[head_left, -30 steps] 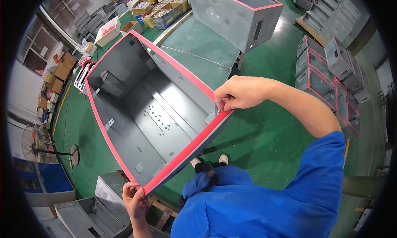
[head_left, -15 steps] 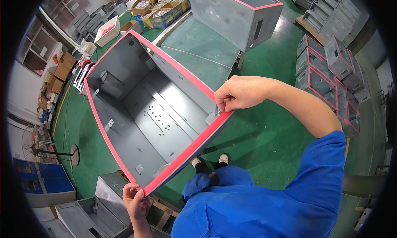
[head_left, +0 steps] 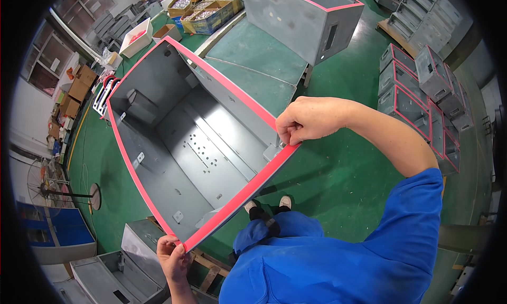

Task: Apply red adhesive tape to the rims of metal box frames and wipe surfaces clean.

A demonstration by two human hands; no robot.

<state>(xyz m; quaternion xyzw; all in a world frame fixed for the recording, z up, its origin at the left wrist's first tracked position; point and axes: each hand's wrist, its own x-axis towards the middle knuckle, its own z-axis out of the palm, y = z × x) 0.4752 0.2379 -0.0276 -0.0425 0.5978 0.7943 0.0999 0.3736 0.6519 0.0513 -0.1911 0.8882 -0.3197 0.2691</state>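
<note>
Open grey sheet-metal box [head_left: 158, 180] — deep, its flat bottom [head_left: 224, 140] pierced by small round holes — sits before the blue-clad person [head_left: 332, 267]; right hand [head_left: 311, 119] and left hand [head_left: 173, 255] each pinch the flat pinkish-red strip [head_left: 240, 195] edging it, at the two near corners.

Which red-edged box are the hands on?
The central grey box: left hand and right hand touch its rim; the far box and stacked boxes stand apart.

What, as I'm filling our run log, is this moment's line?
grey box: open side visible | pink rim: bordering it | left hand: pinching near corner | right hand: pinching right corner
</note>
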